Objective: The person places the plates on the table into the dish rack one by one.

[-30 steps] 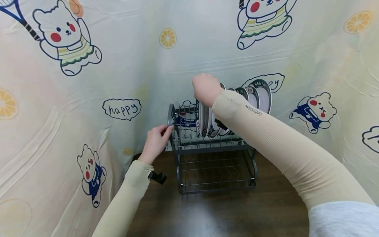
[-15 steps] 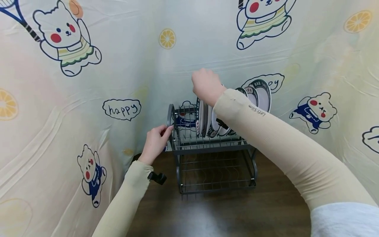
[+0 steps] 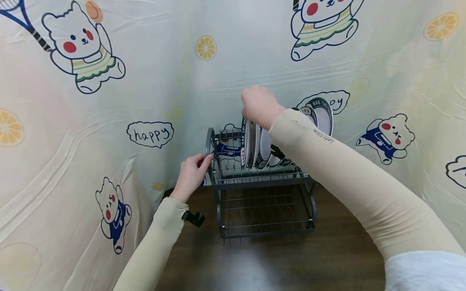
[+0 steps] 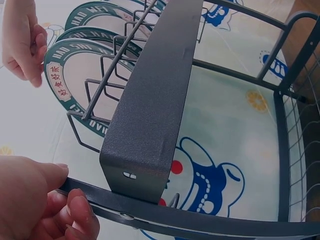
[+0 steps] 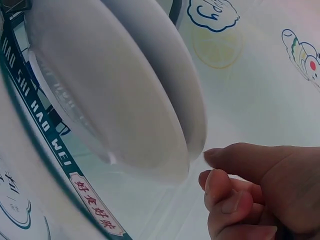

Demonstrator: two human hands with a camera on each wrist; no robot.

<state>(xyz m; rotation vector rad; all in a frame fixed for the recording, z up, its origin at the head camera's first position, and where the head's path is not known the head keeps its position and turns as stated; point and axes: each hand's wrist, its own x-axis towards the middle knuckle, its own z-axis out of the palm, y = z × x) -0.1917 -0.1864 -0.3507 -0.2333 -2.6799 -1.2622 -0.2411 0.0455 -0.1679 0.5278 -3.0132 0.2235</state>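
My left hand [image 3: 192, 173] pinches the side frame of a dark metal dish rack [image 3: 258, 186] at its left end. In the left wrist view, its thumb [image 4: 55, 174] lies above the frame bar and the fingers below it. Several white plates [image 3: 251, 145] with green lettered rims stand on edge in the upper tier. Over them, toward the back, is my right hand [image 3: 261, 104]. The right wrist view shows its fingers loosely curled with nothing between them, the thumb tip close beside the rim of a white plate [image 5: 125, 100]; whether it touches is unclear.
More plates [image 3: 322, 115] stand at the rack's right end, partly behind my right sleeve [image 3: 327, 157]. Below is a wire lower tier [image 3: 258, 214], above a dark wood-look surface [image 3: 240, 270]. A printed cloth [image 3: 164, 72] hangs behind and at the sides.
My right hand has risen slightly and then shifted a little to the right above the plates. The left hand keeps its hold on the rack.
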